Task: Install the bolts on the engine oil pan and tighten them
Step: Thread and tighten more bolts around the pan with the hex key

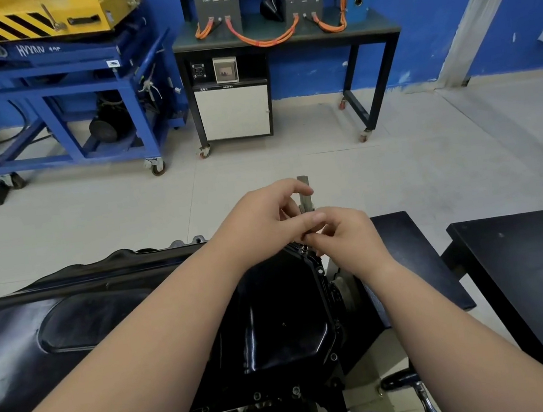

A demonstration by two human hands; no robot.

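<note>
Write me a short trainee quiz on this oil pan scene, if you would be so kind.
1. True or false: the left hand holds the grey tool upright.
2. Which colour are the cables on the bench behind? A green, B orange, C white.
3. Fill in: the right hand pinches the tool's lower end at the black oil pan's ___ rim (near/far).
Key: 1 true; 2 B; 3 far.
</note>
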